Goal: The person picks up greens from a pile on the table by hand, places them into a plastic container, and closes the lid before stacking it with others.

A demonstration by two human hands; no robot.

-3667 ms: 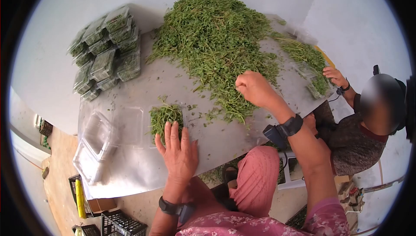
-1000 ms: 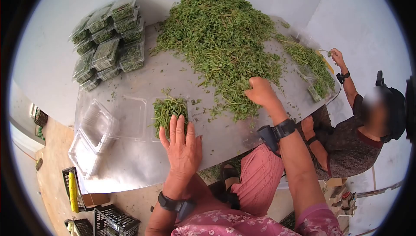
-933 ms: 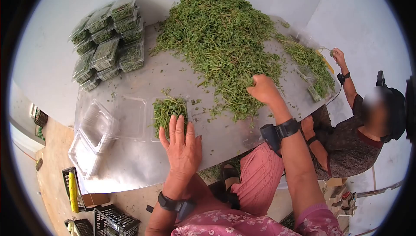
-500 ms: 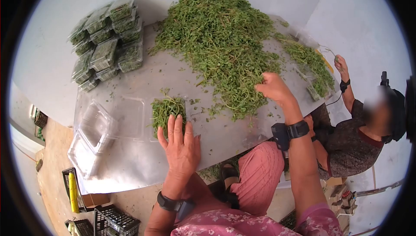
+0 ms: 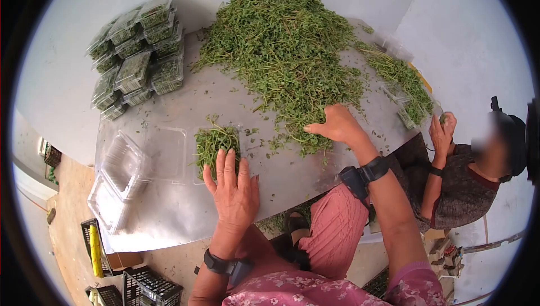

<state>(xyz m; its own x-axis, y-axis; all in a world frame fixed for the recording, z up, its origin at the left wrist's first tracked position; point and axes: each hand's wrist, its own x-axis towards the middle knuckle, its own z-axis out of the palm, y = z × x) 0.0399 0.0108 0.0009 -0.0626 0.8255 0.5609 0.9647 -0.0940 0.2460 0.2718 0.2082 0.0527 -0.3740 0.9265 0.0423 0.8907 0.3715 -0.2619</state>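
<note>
My left hand [image 5: 233,188] lies open with its fingers flat on green leafy stems [image 5: 216,143]. These fill one half of a clear plastic clamshell box, and its bare lid [image 5: 169,154] is folded out flat to the left. My right hand [image 5: 340,125] is at the near right edge of a big heap of the same greens [image 5: 281,53]. Its thumb points left, apart from the other fingers, which are curled and partly hidden. Nothing shows in its grasp.
Filled clamshell boxes [image 5: 135,70] are stacked at the table's back left. Empty open clamshells [image 5: 121,165] sit at the left edge. A co-worker [image 5: 455,177] sits at the right beside more greens [image 5: 402,75]. Black crates [image 5: 149,286] stand on the floor.
My right hand has moved left and slightly down along the heap's edge, its thumb now apart from the fingers. The co-worker's raised hand has come down. My left hand stays put.
</note>
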